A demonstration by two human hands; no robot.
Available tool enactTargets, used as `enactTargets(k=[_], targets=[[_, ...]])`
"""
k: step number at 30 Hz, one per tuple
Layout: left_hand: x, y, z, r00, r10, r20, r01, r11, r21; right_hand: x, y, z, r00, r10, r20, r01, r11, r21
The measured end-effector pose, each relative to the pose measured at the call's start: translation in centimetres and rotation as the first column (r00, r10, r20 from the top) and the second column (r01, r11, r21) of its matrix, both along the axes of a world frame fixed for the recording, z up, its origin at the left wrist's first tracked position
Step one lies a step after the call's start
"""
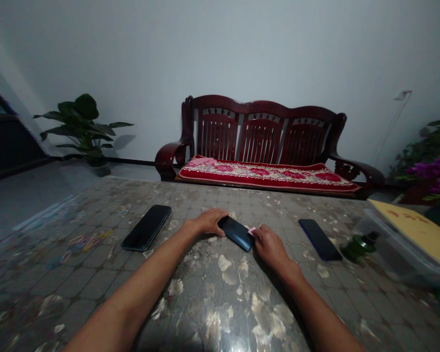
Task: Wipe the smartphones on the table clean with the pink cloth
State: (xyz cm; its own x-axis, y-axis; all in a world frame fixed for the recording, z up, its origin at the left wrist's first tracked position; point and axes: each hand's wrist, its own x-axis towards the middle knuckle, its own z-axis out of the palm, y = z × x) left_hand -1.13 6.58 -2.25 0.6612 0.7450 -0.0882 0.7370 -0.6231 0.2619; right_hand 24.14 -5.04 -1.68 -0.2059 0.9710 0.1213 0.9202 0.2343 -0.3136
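A dark, glossy phone [238, 233] lies aslant on the table in front of me. My left hand [211, 221] grips its far-left end between thumb and fingers. At the opposite end, my right hand [268, 243] pinches a small pink piece [252, 231], perhaps cloth or paper, against the phone's edge. Most of that pink piece is hidden by my fingers. Another black phone [147, 228] rests to the left of my left forearm. Right of my right hand lies a third phone [319, 239], dark with a bluish edge.
Several coloured rubber bands [86, 242] are scattered on the patterned tabletop [205, 293] at left. A green bottle [359, 247] stands at right beside a clear plastic box [392, 254] with a yellow sheet [418, 230] on top. Beyond the table is a wooden bench [260, 129].
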Motion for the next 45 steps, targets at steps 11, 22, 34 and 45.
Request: enactTargets(k=[11,22,34,45], targets=[[1.0,-7.6,1.1,0.962,0.271,0.034,-0.273,0.957,0.097,0.2,-0.1,0.1,1.000,-0.012,-0.011,0.012,1.000,-0.026],[-0.2,-10.1,0.4,0.950,0.265,0.165,-0.274,0.961,0.032,-0.5,-0.9,-0.1,1.000,-0.009,-0.009,0.009,1.000,-0.017],[-3.3,-8.9,-3.0,0.913,0.153,0.377,-0.166,0.986,0.002,-0.3,-1.0,0.5,0.994,0.114,-0.006,-0.114,0.994,-0.007],[-2.9,-9.4,-2.7,0.905,0.143,0.400,-0.178,0.983,0.051,-0.2,0.1,0.1,0.994,0.095,0.047,-0.098,0.994,0.051]])
